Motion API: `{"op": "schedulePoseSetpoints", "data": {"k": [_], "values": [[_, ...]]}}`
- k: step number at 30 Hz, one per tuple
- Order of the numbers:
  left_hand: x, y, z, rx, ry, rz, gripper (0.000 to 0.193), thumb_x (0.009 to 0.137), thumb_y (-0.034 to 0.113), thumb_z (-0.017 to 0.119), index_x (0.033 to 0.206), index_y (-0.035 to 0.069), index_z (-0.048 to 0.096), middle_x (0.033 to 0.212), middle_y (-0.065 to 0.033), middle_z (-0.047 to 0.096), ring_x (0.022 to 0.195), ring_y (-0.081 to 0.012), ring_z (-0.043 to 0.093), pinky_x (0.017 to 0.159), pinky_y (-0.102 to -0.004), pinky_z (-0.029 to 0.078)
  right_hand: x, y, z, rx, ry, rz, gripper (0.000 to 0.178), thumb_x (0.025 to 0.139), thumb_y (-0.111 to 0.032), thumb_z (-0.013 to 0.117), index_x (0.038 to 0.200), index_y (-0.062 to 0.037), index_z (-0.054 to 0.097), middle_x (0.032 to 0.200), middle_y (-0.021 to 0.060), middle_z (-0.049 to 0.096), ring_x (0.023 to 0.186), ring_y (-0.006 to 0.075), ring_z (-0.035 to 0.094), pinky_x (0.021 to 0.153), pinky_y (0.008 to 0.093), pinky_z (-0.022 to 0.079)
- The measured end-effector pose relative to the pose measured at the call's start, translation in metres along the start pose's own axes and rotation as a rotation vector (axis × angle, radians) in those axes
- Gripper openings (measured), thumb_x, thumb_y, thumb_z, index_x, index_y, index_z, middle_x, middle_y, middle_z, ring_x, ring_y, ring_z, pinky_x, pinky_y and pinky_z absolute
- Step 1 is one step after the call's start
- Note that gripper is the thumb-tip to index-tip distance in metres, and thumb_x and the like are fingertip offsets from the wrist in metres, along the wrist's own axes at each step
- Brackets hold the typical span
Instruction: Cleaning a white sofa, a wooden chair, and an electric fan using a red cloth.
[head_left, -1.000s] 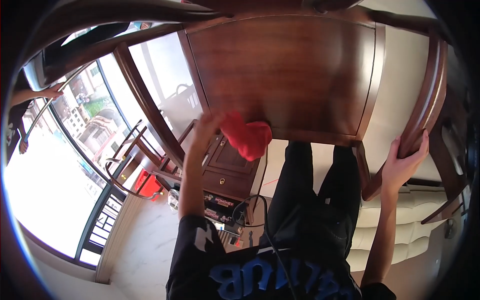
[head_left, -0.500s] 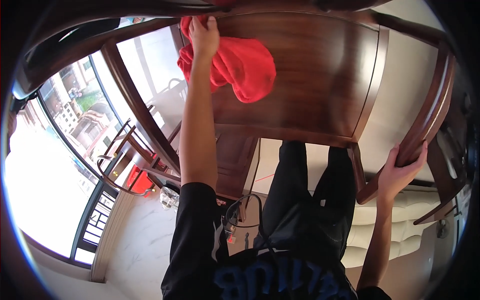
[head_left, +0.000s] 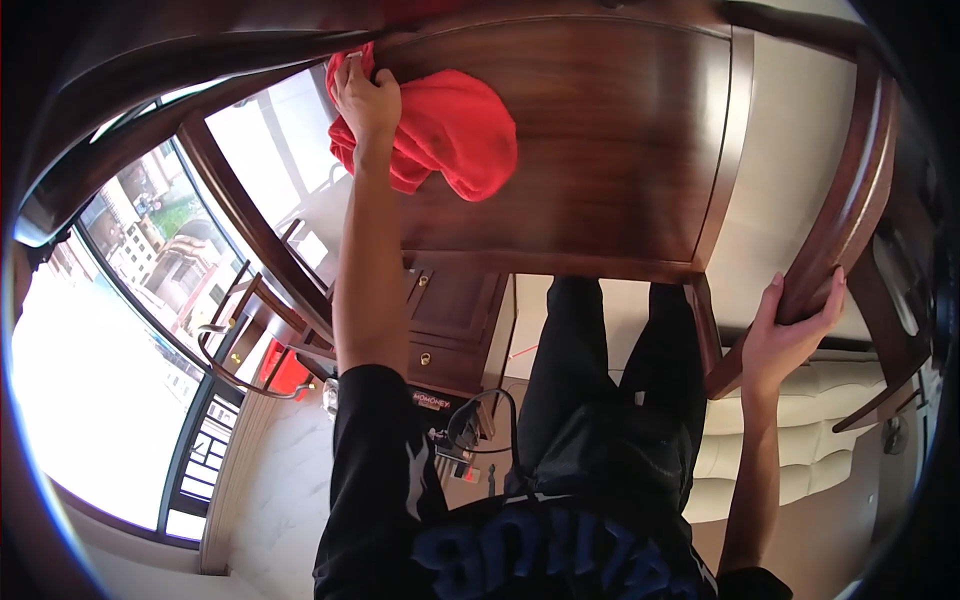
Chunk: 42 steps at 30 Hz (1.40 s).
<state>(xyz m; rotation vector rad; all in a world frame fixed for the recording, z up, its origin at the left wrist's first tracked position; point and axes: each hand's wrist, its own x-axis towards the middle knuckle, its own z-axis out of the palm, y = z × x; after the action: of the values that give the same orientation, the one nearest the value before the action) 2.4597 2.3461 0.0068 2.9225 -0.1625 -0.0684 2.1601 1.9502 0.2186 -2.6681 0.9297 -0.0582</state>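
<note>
A dark, polished wooden chair with a broad seat (head_left: pixel 620 150) stands in front of me. At the seat's far left corner, my left hand (head_left: pixel 370 105) presses on a bunched red cloth (head_left: pixel 465 135), its fingers closed over one end. The rest of the cloth spreads rightward over the wood in a loose fold. My right hand (head_left: pixel 785 335) is wrapped round the front end of the chair's right armrest (head_left: pixel 845 205), thumb and fingers on opposite sides.
My legs are just before the seat's front edge. A wooden cabinet (head_left: pixel 460 330) with round knobs stands beyond my left arm, near a red container (head_left: pixel 287 370). A cream padded seat (head_left: pixel 800 440) lies at right; a large window (head_left: pixel 110 380) is at left.
My left hand has shifted slightly left and toward me on the seat, with the red cloth under it. The whole view has moved a little. My right hand keeps its hold on the armrest.
</note>
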Motion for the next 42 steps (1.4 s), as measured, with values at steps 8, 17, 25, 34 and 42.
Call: {"op": "schedulePoseSetpoints", "data": {"k": [8,17,25,34,42], "values": [[-0.017,0.072,0.003,0.035,-0.050,0.252,0.035,0.074,0.017,0.055,0.104,-0.001,0.059,0.110,-0.0174,0.057,0.105,-0.0363,0.054,0.087,-0.0485,0.046,0.005,-0.003,-0.004,-0.053,0.033,-0.067,0.066,0.083,-0.008,0.070,0.138,-0.0030,0.033,0.132,0.0246,0.043,0.115,0.0395,0.051,0.088,0.0424,0.048],[-0.057,0.262,0.033,-0.227,-0.130,0.470,0.053,0.074,0.017,0.063,0.120,-0.006,0.052,0.122,-0.0164,0.048,0.115,-0.0330,0.047,0.094,-0.0448,0.042,0.005,0.002,0.000,-0.020,0.064,-0.107,0.067,0.081,-0.010,0.072,0.137,-0.0032,0.036,0.134,0.0236,0.044,0.117,0.0400,0.051,0.086,0.0400,0.049],[-0.073,0.377,0.082,-0.380,-0.129,0.539,0.044,0.080,0.015,0.057,0.122,0.000,0.053,0.126,-0.0128,0.050,0.114,-0.0299,0.048,0.093,-0.0444,0.043,0.004,0.001,0.000,0.079,0.042,-0.039,0.068,0.078,-0.008,0.072,0.137,-0.0066,0.038,0.133,0.0266,0.042,0.108,0.0405,0.056,0.076,0.0393,0.052],[-0.056,0.247,0.033,-0.236,-0.079,0.651,0.051,0.076,0.009,0.058,0.126,0.005,0.052,0.125,-0.0156,0.051,0.108,-0.0353,0.050,0.094,-0.0447,0.043,0.008,-0.001,0.001,0.083,0.087,-0.090,0.068,0.078,-0.010,0.072,0.137,-0.0101,0.039,0.131,0.0272,0.042,0.111,0.0443,0.054,0.080,0.0428,0.053],[-0.119,0.132,0.006,-0.432,-0.204,0.337,0.046,0.075,-0.006,0.052,0.120,0.001,0.056,0.121,-0.0147,0.055,0.103,-0.0321,0.056,0.087,-0.0379,0.048,0.005,-0.003,0.001,0.065,0.119,-0.074,0.065,0.079,-0.013,0.070,0.138,-0.0145,0.040,0.130,0.0238,0.044,0.107,0.0422,0.057,0.077,0.0448,0.053]]}}
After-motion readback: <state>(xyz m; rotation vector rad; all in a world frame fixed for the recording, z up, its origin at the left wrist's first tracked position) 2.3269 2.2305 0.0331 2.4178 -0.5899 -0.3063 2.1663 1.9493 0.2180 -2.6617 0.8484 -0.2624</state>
